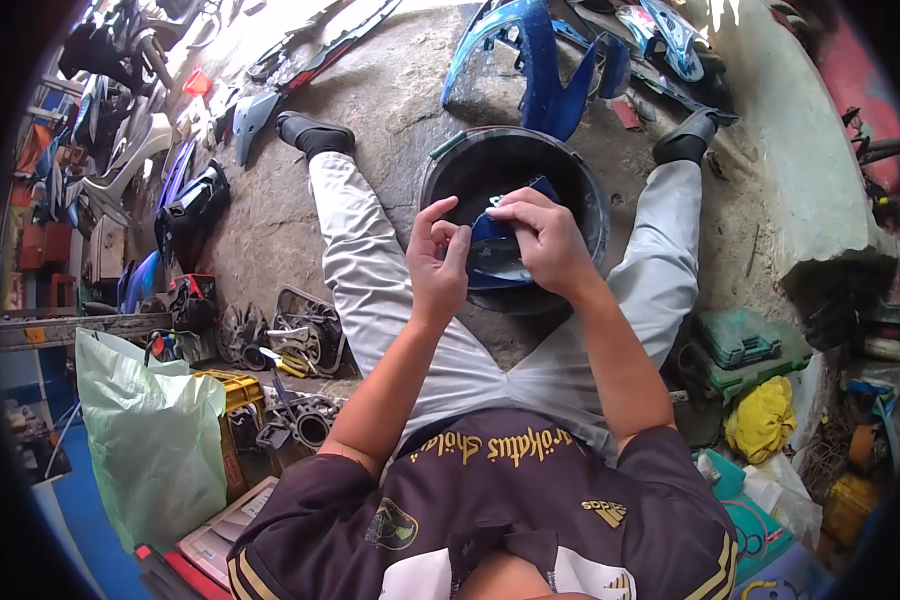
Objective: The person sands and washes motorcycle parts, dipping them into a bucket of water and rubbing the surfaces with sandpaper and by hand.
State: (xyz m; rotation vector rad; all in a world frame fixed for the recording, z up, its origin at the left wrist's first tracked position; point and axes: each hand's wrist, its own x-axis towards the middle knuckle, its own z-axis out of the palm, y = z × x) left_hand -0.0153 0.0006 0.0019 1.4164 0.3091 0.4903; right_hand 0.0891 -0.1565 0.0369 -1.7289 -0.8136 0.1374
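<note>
My left hand (pixel 436 262) is raised over the near left rim of a black bucket (pixel 592 185), its fingers half curled and apart, with nothing seen in them. My right hand (pixel 550 240) is closed in a pinch above the bucket's middle. A small whitish bit (pixel 495 201) shows at its fingertips, too small to name. Below and behind both hands, a glossy blue plastic piece (pixel 495 278) lies across the bucket, partly hidden by the right hand. Whether the right hand also touches the blue piece, I cannot tell.
A blue fairing panel (pixel 540 75) stands beyond the bucket. Metal engine parts (pixel 305 325) and a pale green plastic bag (pixel 150 440) are on the left. To the right are a green tool case (pixel 745 345), a yellow bag (pixel 762 420) and a concrete ledge (pixel 805 170).
</note>
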